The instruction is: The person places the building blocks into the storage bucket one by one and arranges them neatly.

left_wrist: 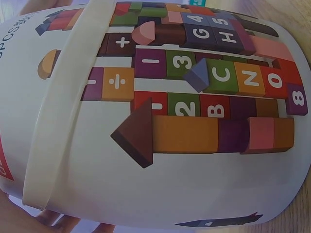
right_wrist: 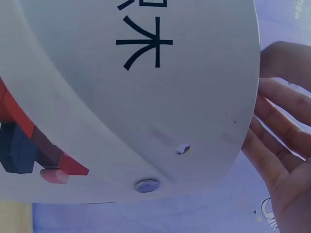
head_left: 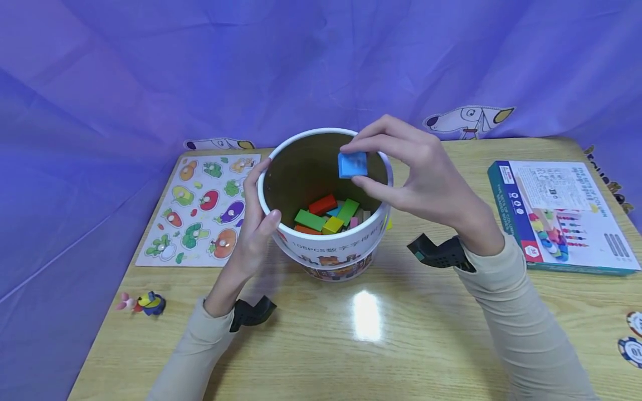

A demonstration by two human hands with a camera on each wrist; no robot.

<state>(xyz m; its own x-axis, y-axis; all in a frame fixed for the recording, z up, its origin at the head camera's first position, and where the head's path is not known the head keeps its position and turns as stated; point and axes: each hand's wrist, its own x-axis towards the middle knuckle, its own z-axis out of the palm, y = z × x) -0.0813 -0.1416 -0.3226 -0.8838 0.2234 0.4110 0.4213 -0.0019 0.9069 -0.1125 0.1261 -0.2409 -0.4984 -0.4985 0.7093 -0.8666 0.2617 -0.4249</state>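
Note:
A white printed bucket [head_left: 346, 246] stands on the table, its open top facing me. My left hand [head_left: 251, 236] holds it by the left side, thumb at the rim. Between thumb and fingertips, my right hand [head_left: 418, 164] pinches a small blue block [head_left: 353, 165] over the right part of the opening. Inside lie several blocks, among them a red block [head_left: 322, 204], a green block [head_left: 310, 220] and a yellow block [head_left: 332, 225]. In the left wrist view the bucket's wall [left_wrist: 112, 179] shows printed blocks and a pale handle [left_wrist: 63, 107]. The right wrist view does not show the blue block.
A vegetable picture board [head_left: 198, 209] lies left of the bucket. Two small toy figures [head_left: 150, 303] are near the left edge. A flat boxed toy [head_left: 567, 217] lies at right, with round chips [head_left: 631, 351] nearer me. A purple curtain [head_left: 321, 67] hangs behind.

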